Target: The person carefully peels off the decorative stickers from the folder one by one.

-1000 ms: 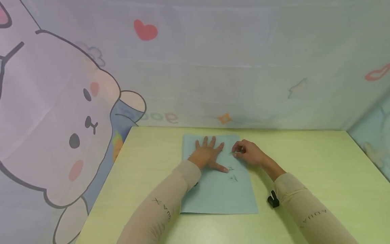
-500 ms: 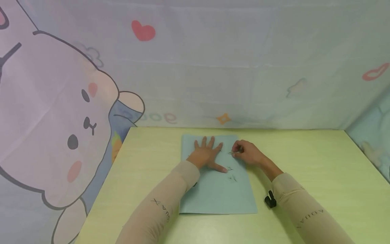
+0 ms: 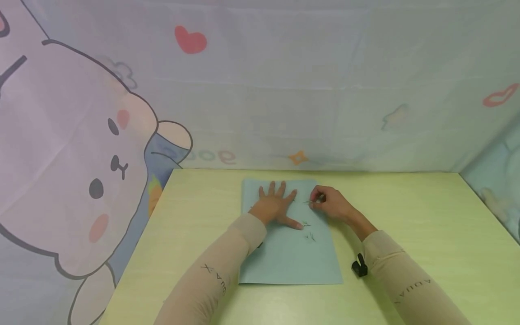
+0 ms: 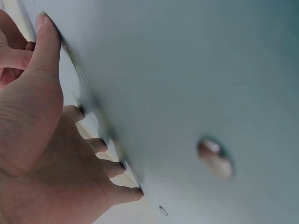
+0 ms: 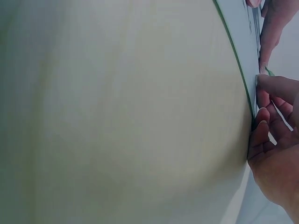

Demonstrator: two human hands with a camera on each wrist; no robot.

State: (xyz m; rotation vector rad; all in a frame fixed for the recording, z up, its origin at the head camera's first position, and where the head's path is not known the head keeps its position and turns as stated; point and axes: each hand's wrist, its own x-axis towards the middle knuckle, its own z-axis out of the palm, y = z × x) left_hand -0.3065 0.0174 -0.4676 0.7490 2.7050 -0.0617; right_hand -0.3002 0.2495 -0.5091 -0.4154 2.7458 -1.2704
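A pale blue-green sheet lies on the table, its far end under my hands. My left hand rests on it with fingers spread, the thumb pointing right; in the left wrist view, the fingertips press the surface. At the sheet's right side, my right hand pinches a thin green strand between thumb and fingers. The right wrist view shows a bit of green strand beside the fingertips. Two small tufts of thin dark strands, an upper tuft and a lower tuft, lie near the left thumb.
The pale yellow table extends to both sides of the sheet. A printed cloth hangs behind it. A small black device sits at the right sleeve. Shiny oval spots show on the sheet in the left wrist view.
My right hand shifts very slightly at the strand and keeps its pinch. The left hand stays in place on the sheet. The whole head view has drifted a little.
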